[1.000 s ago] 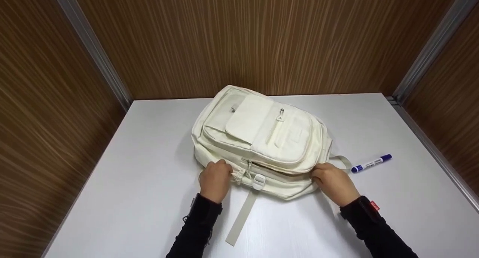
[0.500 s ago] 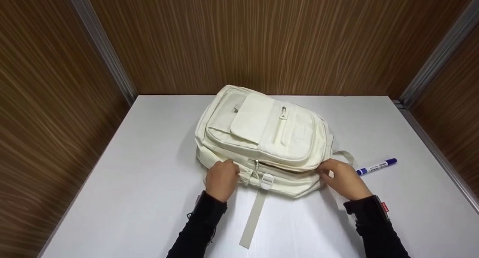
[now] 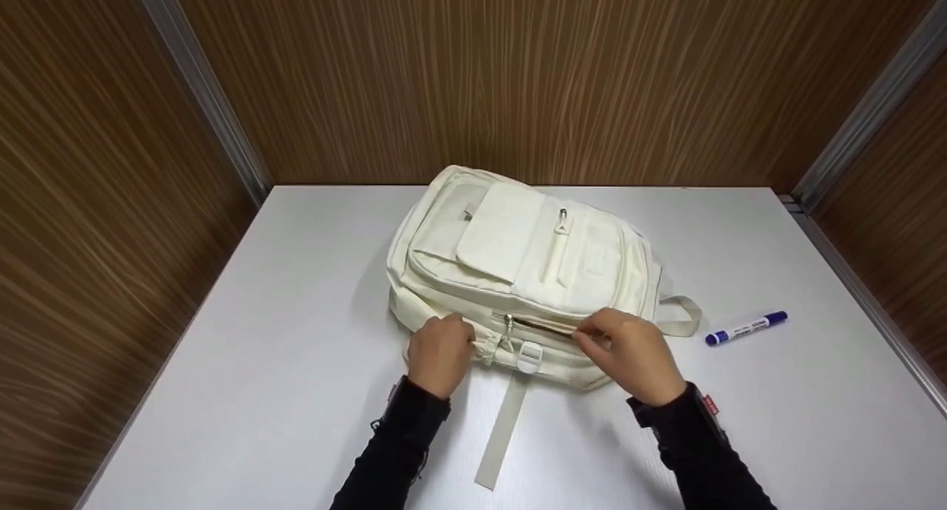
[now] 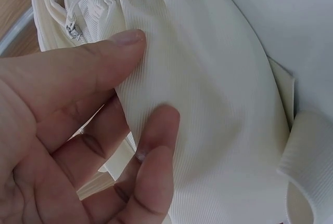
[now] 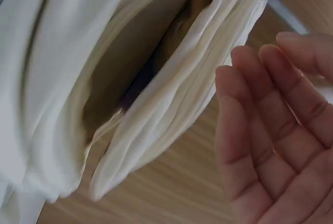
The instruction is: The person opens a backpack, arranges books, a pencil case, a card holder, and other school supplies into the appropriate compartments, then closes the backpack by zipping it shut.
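Note:
A cream backpack (image 3: pixel 503 236) lies on the table with its front pockets facing up. My left hand (image 3: pixel 440 354) pinches the fabric of its side pocket (image 4: pixel 197 104), below the gathered top edge. Over the near right part of the bag hovers my right hand (image 3: pixel 632 354), beside the unzipped main opening. In the right wrist view its fingers (image 5: pixel 250 115) are gently bent and hold nothing, apart from the opening's edge (image 5: pixel 182 78). Something dark shows inside the bag. A zipper pull (image 3: pixel 508 326) hangs at the opening's left end.
A blue-capped marker (image 3: pixel 747 329) lies on the white table (image 3: pixel 296 295) to the bag's right. A loose strap (image 3: pixel 501 436) runs from a white buckle (image 3: pixel 530 357) toward the front. Wood-grain panels (image 3: pixel 481 81) close off the back and both sides.
My right hand has let go of the bag's right end and moved left along the opening. My left hand keeps its grip on the side pocket. The view has shifted slightly.

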Demonstrator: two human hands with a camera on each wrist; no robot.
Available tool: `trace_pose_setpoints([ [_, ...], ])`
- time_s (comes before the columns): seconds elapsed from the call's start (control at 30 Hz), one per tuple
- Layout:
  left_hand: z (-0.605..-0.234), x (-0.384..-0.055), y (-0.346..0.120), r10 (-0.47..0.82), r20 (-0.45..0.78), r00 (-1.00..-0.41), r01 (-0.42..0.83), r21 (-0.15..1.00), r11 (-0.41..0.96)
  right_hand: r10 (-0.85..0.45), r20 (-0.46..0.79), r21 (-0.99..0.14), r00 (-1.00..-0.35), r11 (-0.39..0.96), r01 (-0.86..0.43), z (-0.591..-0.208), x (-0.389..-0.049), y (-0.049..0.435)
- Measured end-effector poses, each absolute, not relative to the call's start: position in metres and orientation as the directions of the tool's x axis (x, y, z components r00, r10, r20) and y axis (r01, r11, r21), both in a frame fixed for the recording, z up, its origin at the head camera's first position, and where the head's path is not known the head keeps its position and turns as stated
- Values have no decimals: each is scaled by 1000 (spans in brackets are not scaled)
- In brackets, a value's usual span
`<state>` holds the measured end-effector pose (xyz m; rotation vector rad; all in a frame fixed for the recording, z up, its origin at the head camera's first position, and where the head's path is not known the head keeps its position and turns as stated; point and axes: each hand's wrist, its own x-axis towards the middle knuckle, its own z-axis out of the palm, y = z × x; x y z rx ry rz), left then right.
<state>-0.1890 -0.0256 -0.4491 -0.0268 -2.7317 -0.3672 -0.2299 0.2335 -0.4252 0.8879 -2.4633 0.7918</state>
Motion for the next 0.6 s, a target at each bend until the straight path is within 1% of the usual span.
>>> trace_pose_setpoints([
  [0.1, -450, -189, -26, -28, 395, -918, 76, 245, 966, -467, 527, -400, -710, 600, -693, -429, -226, 212],
  [0.2, -451, -189, -26, -27, 408, -913, 79, 240, 968, -489, 510, -402, -707, 591, -699, -433, -224, 193],
  [0.37, -450, -190, -26, -33, 387, -921, 67, 241, 968, -488, 499, -332, -716, 656, -678, -444, -222, 169],
  [0.5, -449, -189, -26, -34, 377, -926, 61, 239, 969, -455, 499, -265, -737, 730, -630, -450, -222, 155],
  [0.6, -450, -189, -26, -31, 382, -924, 63, 229, 971, -421, 525, -219, -740, 773, -595, -451, -221, 146],
])
